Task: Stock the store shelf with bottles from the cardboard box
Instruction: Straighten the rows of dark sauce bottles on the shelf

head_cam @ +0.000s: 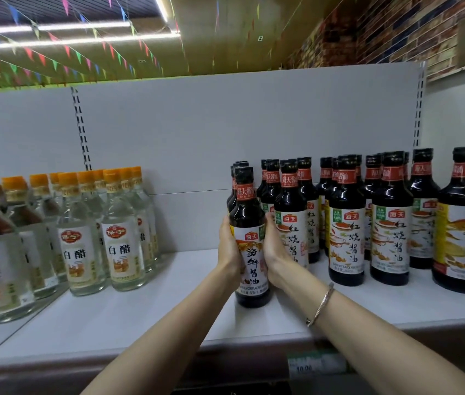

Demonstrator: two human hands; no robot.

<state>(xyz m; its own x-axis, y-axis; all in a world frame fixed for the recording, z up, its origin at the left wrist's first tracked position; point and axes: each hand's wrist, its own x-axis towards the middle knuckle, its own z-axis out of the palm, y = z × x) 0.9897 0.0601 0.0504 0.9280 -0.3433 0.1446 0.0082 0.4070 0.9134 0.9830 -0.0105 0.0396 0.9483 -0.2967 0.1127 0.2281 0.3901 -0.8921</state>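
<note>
A white store shelf (145, 317) is seen from a camera worn on a person's head. On its left stand clear vinegar bottles (123, 232) with orange caps, several rows deep. A bare stretch of shelf follows, and then, near the middle, a dark soy sauce bottle (250, 238) stands upright at the head of a short row of matching bottles lined up behind it. Both hands take it at the labelled waist: the left hand (230, 246) cups its left side and the right hand (274, 252) cups its right side, the grip of each wrapped narrow around the body. A thin bracelet (321, 305) sits on the right wrist. To the right, just beside the held bottle, stand more dark sauce bottles (347, 220) with black caps. The bottle looks full, so probably heavy for its size, rigid, and breakable if it is glass; the smooth shoulder would likely slip, so the papered waist seems the safest hold. The cardboard box is out of view.
</note>
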